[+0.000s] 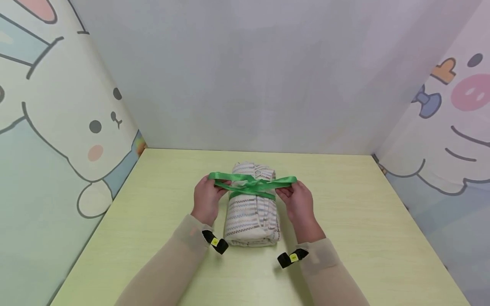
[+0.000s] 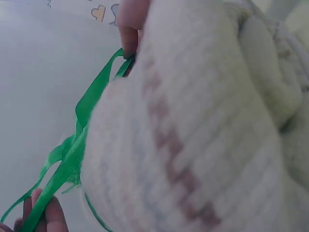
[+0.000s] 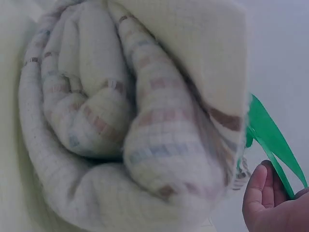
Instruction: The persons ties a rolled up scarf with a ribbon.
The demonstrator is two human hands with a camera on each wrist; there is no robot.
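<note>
Table (image 1: 352,204): striped cloth roll (image 1: 245,216) lies mid-table. Left hand (image 1: 206,199) and right hand (image 1: 301,207) each pinch a loop of green ribbon (image 1: 262,185) tied around the roll. I judge: bow-tightening; next calls for an even outward pull.

Left hand (image 2: 55,216) holds green ribbon (image 2: 91,100); patterned cloth bundle (image 2: 198,121) beside that hand; right hand (image 2: 132,19), opposite, pinches ribbon.
</note>
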